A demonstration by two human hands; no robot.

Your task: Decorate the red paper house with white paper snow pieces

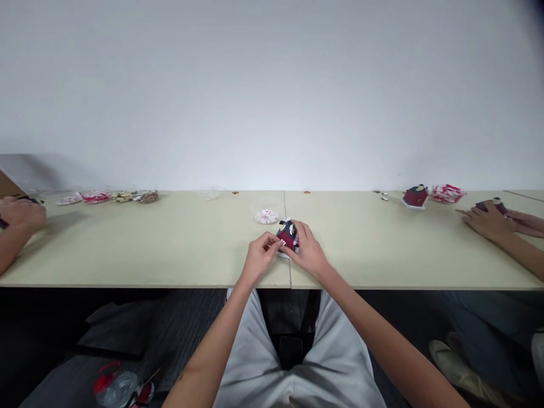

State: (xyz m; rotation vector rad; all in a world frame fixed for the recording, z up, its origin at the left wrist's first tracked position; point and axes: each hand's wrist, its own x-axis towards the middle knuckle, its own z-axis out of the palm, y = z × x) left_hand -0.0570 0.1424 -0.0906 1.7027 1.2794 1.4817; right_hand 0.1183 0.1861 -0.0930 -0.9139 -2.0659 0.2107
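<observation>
A small dark red house with a dark roof and white base (285, 233) stands on the pale table (170, 243), straight in front of me. My left hand (260, 255) pinches a small red-and-white piece (282, 242) against the front of the house. On the other side, my right hand (309, 249) is wrapped round the house's right side, its thumb low at the front. Just behind the house lies a clear bag of small red-and-white pieces (266, 216).
Several small bags, one of them red and white (96, 196), lie at the back left. At the right stand another red house (415, 196) and a red-and-white bag (447, 194). Other people's hands (488, 220) (23, 214) work at both ends.
</observation>
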